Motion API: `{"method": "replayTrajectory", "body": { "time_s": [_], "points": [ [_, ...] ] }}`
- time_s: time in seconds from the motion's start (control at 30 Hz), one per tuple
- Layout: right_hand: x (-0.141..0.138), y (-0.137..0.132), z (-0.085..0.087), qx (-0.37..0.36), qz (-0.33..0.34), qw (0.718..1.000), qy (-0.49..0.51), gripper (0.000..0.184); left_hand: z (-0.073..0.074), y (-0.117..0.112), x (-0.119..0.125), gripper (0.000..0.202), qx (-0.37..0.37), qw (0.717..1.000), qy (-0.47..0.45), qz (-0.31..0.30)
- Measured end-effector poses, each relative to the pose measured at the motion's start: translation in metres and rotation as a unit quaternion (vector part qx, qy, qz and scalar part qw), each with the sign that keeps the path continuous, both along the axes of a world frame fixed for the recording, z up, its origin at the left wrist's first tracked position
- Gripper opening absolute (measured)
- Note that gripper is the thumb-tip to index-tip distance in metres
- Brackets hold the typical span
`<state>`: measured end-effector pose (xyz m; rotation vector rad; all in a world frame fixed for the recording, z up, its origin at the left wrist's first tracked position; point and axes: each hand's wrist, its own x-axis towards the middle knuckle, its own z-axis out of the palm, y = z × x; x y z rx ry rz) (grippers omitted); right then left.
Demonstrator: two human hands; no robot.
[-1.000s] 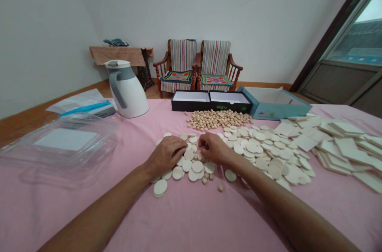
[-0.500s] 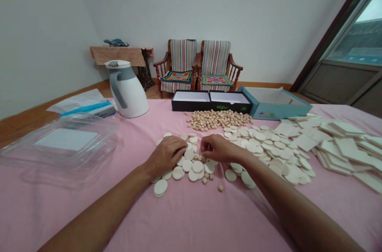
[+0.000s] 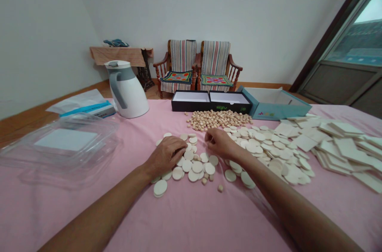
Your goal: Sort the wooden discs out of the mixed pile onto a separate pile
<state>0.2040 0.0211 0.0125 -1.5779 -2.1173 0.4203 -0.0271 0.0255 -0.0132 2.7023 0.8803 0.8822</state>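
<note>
My left hand rests over the left side of a small spread of pale wooden discs, fingers slightly bent and lying on them. Curled fingers and thumb close my right hand, which hovers just beyond that spread, near the larger pile of discs. Whether anything small sits inside the right fingers is hidden. Among and beside the discs lie a few small wooden beads, one of them alone on the pink cloth.
A heap of wooden beads lies before a black two-part box and a blue box. Square wooden boards are piled at right. At left stand a white jug, a clear plastic container and a blue-and-white packet.
My right hand has shifted a little right and away from me, uncovering discs and beads beneath it. The left hand stays in place.
</note>
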Motion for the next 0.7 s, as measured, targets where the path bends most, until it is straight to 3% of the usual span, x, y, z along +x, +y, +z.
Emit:
{"method": "replayTrajectory", "body": {
  "time_s": [0.07,0.13,0.27,0.4,0.7],
  "points": [
    [0.003,0.005,-0.002,0.093,-0.049,0.992,0.075,0.024,0.0,0.0,0.0,0.019,0.001,1.0,0.001,-0.003],
    [0.003,0.007,-0.002,0.139,-0.058,0.979,0.135,0.027,0.0,0.0,0.0,0.019,0.001,1.0,0.002,-0.003],
    [-0.005,-0.002,0.0,0.034,0.039,0.994,0.096,0.015,-0.001,0.0,0.0,0.019,-0.001,1.0,0.004,0.005],
    [-0.015,-0.016,0.006,-0.078,0.116,0.99,0.01,0.01,-0.002,0.001,0.0,0.019,-0.003,1.0,0.003,0.007],
    [-0.026,-0.027,0.01,-0.108,0.134,0.985,-0.026,0.016,-0.001,0.0,0.0,0.018,0.001,1.0,0.0,0.011]
  ]
}}
